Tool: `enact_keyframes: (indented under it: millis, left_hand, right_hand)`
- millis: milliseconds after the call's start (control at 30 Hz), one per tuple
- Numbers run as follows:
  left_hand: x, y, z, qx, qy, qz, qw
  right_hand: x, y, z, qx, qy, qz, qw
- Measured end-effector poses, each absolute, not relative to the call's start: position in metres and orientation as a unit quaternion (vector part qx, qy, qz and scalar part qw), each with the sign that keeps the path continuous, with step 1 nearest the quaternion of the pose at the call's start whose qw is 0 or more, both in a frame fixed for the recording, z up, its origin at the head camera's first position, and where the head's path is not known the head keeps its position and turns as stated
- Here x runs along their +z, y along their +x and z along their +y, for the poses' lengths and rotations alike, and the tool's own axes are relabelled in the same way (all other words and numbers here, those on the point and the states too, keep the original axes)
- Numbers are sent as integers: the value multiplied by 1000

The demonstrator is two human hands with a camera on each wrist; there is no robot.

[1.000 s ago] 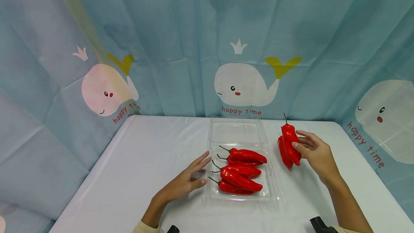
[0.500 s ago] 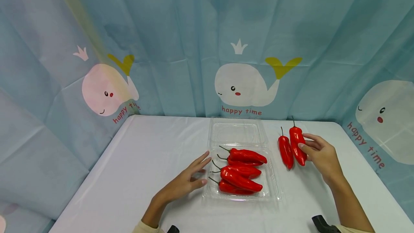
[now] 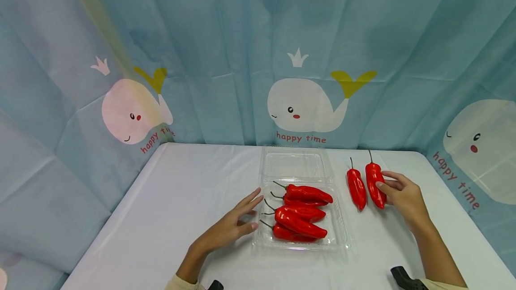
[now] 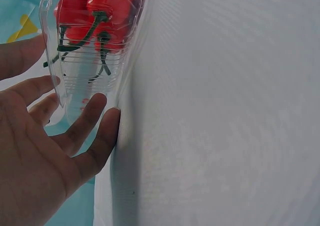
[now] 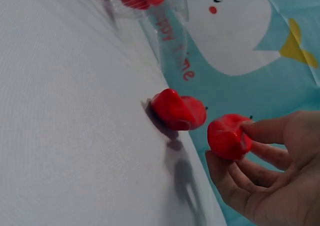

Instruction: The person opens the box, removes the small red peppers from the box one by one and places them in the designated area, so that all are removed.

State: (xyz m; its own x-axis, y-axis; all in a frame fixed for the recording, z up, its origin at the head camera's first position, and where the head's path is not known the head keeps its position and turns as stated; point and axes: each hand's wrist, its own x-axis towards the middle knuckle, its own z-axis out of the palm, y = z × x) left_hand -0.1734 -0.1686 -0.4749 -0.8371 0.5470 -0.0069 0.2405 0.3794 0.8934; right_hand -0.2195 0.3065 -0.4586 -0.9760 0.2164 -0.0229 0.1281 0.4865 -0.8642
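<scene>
R grip [image 3: 405, 200] has the held pepper [image 3: 376, 195] pinched nr mid-body, thumb on one side, fingers on the other; it's over the table [image 3: 193, 218], R of the tray [image 3: 340, 232], stem pointing away, w/ a narrow gap btwn it & the 2nd pepper [image 3: 356, 189]. Can't tell if it's touching down. L grip [image 3: 227, 232] holds nothing, fingers loosely spread at the tray's L wall; contact or just off, can't tell. Lid [image 3: 296, 164] is folded back; approx 5 peppers [image 3: 300, 223] inside, stems toward L grip. To handle it well: keep the pinch light, b/c glossy skin prob slips & a hard squeeze could twist it. Best keep it lined up w/ its neighbour, bear its weight on the table before loosening, & spread thumb + fingers evenly so neither pepper rolls. L grip should stay gentle, as thin plastic would prob slide if nudged. Txt: red lowercase "happy time" on the blue curtain [image 3: 217, 111], full under the middle whale [image 3: 306, 106], also readable far R; L copy loses its end in a fold. R wrist view has it tilted, partly behind clear plastic. No brand or label legible on tray or peppers.
</scene>
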Motion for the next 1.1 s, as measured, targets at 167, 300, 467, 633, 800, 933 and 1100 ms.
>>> enact_keyframes:
  millis: [167,300,467,633,800,933,1100]
  left_hand:
    - [-473,-173,-169,503,246,815,150]
    - [-472,-172,-168,502,245,816,149]
    - [-473,-173,-169,500,244,818,148]
    - [-474,-173,-169,500,242,818,152]
    - [-475,-173,-169,499,246,817,150]
    - [-475,-173,-169,498,248,818,147]
    - [-473,-172,-168,499,251,816,147]
  right_hand:
    - [-463,-222,310,490,-112,-864,31]
    - [-467,-223,312,486,-128,-864,16]
    - [-470,-224,313,485,-136,-864,10]
    - [-473,-225,314,482,-137,-866,7]
    - [-475,-226,314,474,-145,-868,2]
    - [-475,-227,314,465,-155,-872,-2]
    - [-476,-227,314,453,-156,-878,-2]
